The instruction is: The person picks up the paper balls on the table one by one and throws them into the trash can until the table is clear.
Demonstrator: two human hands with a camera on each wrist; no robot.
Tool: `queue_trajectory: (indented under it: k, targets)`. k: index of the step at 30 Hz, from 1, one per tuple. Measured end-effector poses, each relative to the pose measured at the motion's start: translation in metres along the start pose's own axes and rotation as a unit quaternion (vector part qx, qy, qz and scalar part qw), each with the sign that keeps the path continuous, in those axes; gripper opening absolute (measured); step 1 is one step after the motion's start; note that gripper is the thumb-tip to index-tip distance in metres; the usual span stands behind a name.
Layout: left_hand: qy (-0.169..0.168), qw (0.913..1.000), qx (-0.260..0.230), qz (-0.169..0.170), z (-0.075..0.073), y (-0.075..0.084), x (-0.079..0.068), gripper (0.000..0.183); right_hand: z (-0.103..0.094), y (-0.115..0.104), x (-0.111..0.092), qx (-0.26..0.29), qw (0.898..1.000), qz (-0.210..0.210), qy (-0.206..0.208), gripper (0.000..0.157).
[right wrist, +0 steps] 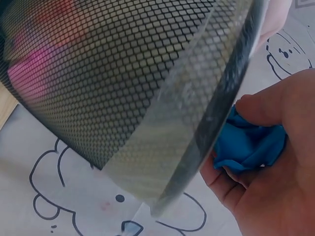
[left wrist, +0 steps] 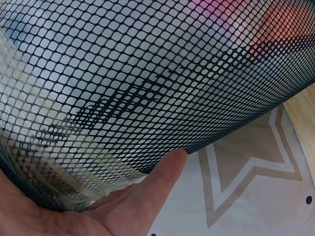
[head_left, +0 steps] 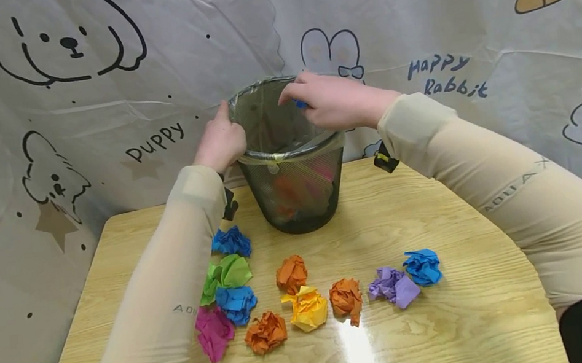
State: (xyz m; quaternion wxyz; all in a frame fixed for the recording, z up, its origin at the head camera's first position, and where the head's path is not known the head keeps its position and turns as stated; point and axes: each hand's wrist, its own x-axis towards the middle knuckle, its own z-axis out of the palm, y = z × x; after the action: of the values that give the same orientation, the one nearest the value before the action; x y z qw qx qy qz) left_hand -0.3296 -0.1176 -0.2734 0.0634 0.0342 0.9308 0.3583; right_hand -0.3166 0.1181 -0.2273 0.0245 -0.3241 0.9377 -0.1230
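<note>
- Head view: the right hand (head_left: 332, 101) hovers at the mouth of the mesh bin (head_left: 301, 171), with only a sliver of the blue paper ball (head_left: 300, 104) showing under its bent fingers.
- Right-wrist view gives me that hold better: the hand is about half closed, thumb on one side of the ball, curled fingers on the other, just beside the rim.
- That ball is a squat, crumpled lump, matte and deep blue, darker in its creases; I make out no clear long axis or pointing end.
- Opposite the right hand, the left hand (head_left: 220, 138) has hold of the rim, thumb against the outer mesh; how tightly its other fingers bend I can't tell.
- Between the hands the bin stands with its long axis upright, mouth upward, tapering to a dark base.
- Its black wire is a fine net, and a translucent, yellowish plastic liner (right wrist: 152, 162) folds over the rim.
- Pink and orange shapes show through the mesh, below both hands.
- Nearer the person than either hand, crumpled paper balls (head_left: 309, 308) in several bright colours lie on the wood-grained table (head_left: 412, 208).
</note>
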Motion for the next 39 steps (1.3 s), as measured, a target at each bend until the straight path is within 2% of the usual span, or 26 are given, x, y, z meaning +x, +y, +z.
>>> queue_trajectory:
  k: [10, 21, 30, 39]
  targets:
    - [0.004, 0.9999, 0.013, -0.002, 0.002, 0.002, 0.003, 0.074, 0.005, 0.001, 0.006, -0.014, 0.999, 0.011, -0.040, 0.053]
    - [0.006, 0.9999, 0.013, -0.003, 0.002, 0.002, 0.003, 0.073, 0.004, 0.002, 0.009, -0.052, 0.997, 0.022, -0.048, 0.073]
    - [0.005, 1.0000, 0.006, -0.003, 0.001, 0.001, 0.002, 0.073, 0.001, 0.004, 0.003, -0.085, 0.994, 0.049, -0.045, 0.079]
    - [0.002, 1.0000, 0.000, -0.004, -0.001, 0.000, 0.001, 0.073, 0.001, 0.005, -0.002, -0.070, 0.995, 0.062, -0.036, 0.085]
